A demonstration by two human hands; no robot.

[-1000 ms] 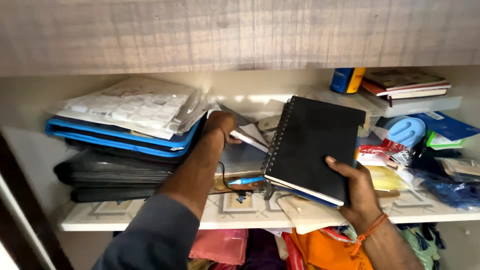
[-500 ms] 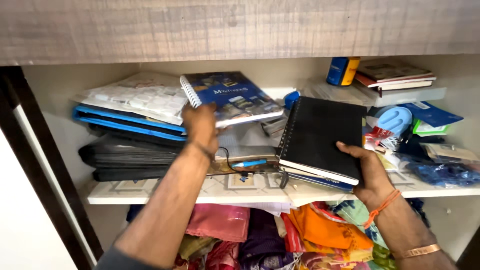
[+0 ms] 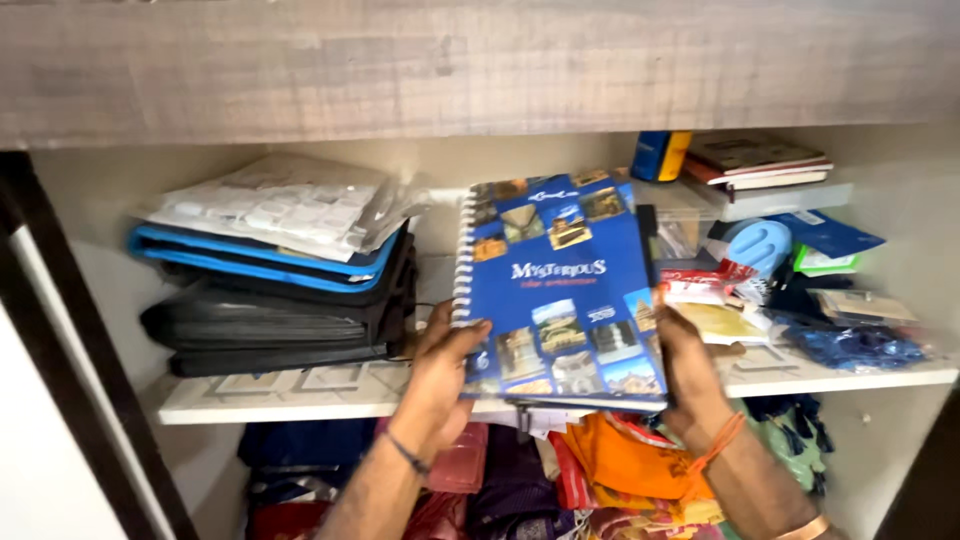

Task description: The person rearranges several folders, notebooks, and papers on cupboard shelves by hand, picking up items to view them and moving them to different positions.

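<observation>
Left hand point(image 3: 440, 372) and right hand point(image 3: 686, 375) both clamped on blue spiral notebook point(image 3: 555, 285), just right of folder stack point(image 3: 270, 300) on shelf point(image 3: 300, 392).

White patterned cupboard shelf point(image 3: 300, 392). At left, stacked black folders point(image 3: 270, 335) under a blue-edged file point(image 3: 255, 262); at right, crumpled blue plastic bag point(image 3: 855, 347), yellow packet point(image 3: 715, 322), clear plastic box point(image 3: 775, 200) far back.
</observation>
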